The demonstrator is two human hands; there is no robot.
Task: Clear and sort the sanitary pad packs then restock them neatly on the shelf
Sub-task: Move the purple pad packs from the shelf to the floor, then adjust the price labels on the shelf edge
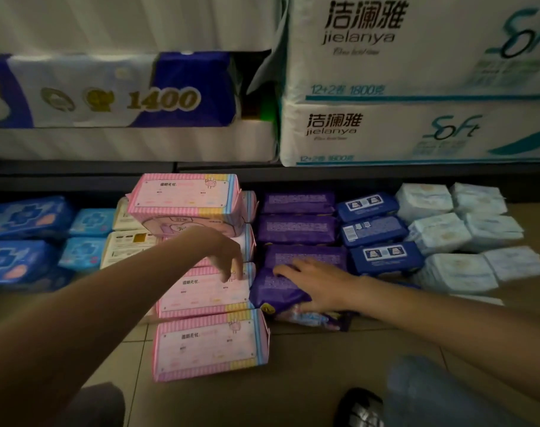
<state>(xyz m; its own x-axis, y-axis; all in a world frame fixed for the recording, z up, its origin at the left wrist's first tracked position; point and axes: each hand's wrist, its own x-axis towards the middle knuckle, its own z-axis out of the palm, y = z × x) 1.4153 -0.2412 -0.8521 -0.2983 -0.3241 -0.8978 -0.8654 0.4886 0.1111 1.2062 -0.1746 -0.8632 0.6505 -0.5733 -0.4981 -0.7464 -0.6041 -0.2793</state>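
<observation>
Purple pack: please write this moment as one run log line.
right hand on front purple pack | left hand open above pink packs | restocking unfinished

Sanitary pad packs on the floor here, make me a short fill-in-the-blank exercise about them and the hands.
1. The right hand rests on a ____ pack.
2. The left hand hangs in front of the ____ packs.
3. The large white tissue bale on the shelf above reads jielanya and ____.

Missing words: purple; pink; Soft
</observation>
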